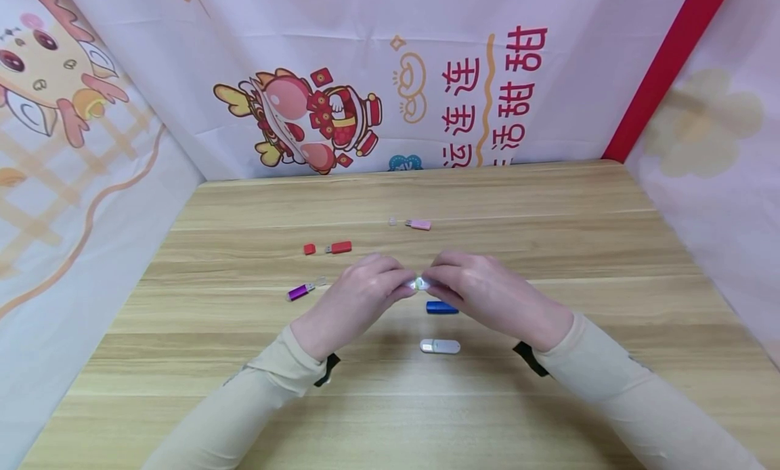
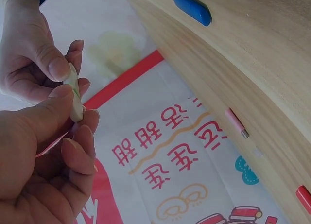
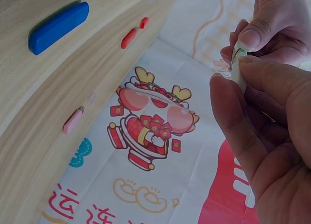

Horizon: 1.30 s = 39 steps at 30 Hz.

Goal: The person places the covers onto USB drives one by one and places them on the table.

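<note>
Above the table, a small white USB stick point(image 1: 418, 283) with a thin green line across it is held between both hands. My left hand point(image 1: 368, 284) pinches one end with thumb and fingertips, while the right hand point(image 1: 487, 290) grips the other end the same way. The left wrist view shows the white stick point(image 2: 74, 90) lengthwise, its ends partly covered by the fingers. A blue USB stick point(image 1: 441, 308) with its cap on lies just below the right hand in the head view. Nearer the person lies another white USB stick point(image 1: 440, 347), capped.
On the wooden table point(image 1: 548, 219), a red USB stick point(image 1: 340, 247) lies beside its red cap point(image 1: 309, 249). Farther back is a pink stick point(image 1: 420, 224) with a clear cap point(image 1: 393, 221). A purple stick point(image 1: 298, 292) and its clear cap point(image 1: 319, 281) lie left. Printed cloth surrounds the table.
</note>
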Motion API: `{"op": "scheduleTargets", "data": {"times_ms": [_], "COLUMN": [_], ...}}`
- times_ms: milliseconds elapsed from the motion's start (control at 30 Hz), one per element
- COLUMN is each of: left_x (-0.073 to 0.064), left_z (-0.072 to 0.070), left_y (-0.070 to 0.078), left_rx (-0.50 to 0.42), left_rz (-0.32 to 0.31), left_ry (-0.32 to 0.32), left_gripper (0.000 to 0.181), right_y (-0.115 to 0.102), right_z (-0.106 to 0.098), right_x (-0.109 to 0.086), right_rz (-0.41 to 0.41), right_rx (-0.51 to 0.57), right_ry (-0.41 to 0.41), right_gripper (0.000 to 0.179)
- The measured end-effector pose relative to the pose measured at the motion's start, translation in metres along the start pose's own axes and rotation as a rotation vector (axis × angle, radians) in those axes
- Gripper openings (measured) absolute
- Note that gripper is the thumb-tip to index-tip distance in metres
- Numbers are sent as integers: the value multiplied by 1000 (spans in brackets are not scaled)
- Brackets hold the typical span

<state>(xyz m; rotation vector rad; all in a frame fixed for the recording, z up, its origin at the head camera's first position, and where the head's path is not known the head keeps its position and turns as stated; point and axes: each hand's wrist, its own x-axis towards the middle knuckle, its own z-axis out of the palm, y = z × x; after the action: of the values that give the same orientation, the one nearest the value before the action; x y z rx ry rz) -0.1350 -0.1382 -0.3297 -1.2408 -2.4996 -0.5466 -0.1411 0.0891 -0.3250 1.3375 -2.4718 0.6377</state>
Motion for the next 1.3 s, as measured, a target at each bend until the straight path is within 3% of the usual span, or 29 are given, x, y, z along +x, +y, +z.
{"op": "scheduleTargets", "data": {"times_ms": [1300], "left_x": [11], "left_z": [7], "left_y": [7], "left_rx": [-20], "left_rz": [30], "left_ry": [42], "left_gripper": [27], "right_y": [-3], "right_z": [-4], "right_x": [-2], "right_rz": [38], "right_rx": [-37], "right_ry": [9], "right_gripper": [20]}}
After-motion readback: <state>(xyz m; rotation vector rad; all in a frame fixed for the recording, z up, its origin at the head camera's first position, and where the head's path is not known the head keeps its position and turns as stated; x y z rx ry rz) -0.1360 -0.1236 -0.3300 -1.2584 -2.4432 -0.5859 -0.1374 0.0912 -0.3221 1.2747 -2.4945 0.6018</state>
